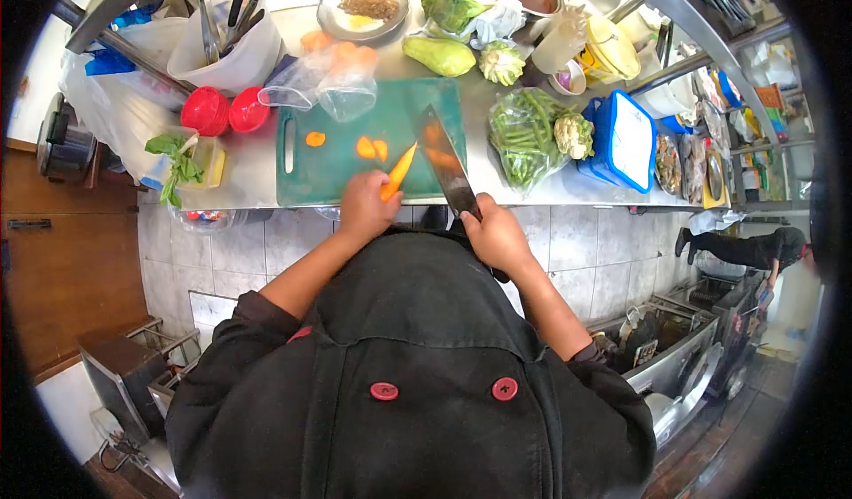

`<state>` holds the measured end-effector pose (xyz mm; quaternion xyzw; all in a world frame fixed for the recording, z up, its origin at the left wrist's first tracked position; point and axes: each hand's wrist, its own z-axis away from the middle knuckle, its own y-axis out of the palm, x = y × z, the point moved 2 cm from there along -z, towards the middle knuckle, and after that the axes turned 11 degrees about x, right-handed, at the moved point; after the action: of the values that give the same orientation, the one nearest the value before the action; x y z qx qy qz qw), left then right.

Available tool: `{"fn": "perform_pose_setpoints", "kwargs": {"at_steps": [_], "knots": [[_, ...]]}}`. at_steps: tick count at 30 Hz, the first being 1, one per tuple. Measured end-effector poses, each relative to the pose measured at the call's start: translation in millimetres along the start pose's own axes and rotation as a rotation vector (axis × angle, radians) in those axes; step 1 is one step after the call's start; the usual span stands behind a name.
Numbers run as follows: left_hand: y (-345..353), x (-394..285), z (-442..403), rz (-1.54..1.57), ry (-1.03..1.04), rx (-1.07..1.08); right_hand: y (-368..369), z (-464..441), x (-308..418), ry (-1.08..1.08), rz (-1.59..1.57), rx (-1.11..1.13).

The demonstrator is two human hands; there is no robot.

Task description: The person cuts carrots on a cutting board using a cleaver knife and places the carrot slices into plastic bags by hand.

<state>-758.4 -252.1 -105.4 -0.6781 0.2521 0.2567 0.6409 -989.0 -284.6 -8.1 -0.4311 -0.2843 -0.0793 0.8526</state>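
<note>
A peeled, pointed carrot (399, 172) is gripped in my left hand (366, 208), its narrow end aimed away from me over the green cutting board (333, 169). My right hand (499, 235) is closed around the handle of a wide-bladed kitchen knife (451, 169). The blade slants up and left across the board's right side, just right of the carrot and apart from it. A few cut carrot pieces (366, 148) lie on the board, with one more slice (315, 139) farther left. Clear plastic bags (348, 93) overlap the board's far edge.
Red bowls (206, 111) and leafy greens (180, 155) sit left of the board. Bagged green beans (524, 140), cauliflower (573, 135) and a blue-rimmed tub (626, 140) stand to the right. Behind are a metal plate (328, 20) and a light-green squash (439, 55). Another person (754, 249) stands far right.
</note>
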Motion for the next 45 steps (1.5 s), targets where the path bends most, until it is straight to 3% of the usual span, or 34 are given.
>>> {"fn": "perform_pose_setpoints", "kwargs": {"at_steps": [15, 25, 29, 31, 32, 34, 36, 39, 41, 42, 45], "knots": [[25, -10, -11, 0.065, 0.078, 0.016, -5, 4, 34, 0.069, 0.091, 0.156], [28, -12, -13, 0.050, 0.029, 0.039, 30, -34, 21, 0.065, 0.046, 0.120], [26, -6, -14, 0.060, 0.050, 0.018, 34, -58, 4, -0.040, -0.114, 0.055], [15, 0, -25, -0.029, 0.066, -0.135, 29, -56, -13, -0.141, -0.256, 0.057], [10, 6, -29, -0.029, 0.069, -0.131, 20, -43, -9, -0.138, -0.260, 0.054], [-6, 15, -36, -0.264, 0.101, -0.258, 3, -19, -4, 0.064, -0.445, 0.014], [-18, 10, -42, -0.312, 0.043, -0.200, 3, -14, -27, 0.066, -0.525, -0.022], [-13, -8, -48, -0.336, 0.240, -0.259, 10, -11, -57, 0.097, -0.675, -0.058], [11, -19, -49, 0.032, 0.247, -0.095, 19, -15, -70, 0.116, -0.777, -0.017], [21, -24, -52, 0.032, 0.250, -0.098, 24, -16, -72, 0.144, -0.844, 0.008], [51, -26, -63, -0.050, 0.064, -0.025, 44, -26, -86, 0.098, -0.995, 0.024]]}}
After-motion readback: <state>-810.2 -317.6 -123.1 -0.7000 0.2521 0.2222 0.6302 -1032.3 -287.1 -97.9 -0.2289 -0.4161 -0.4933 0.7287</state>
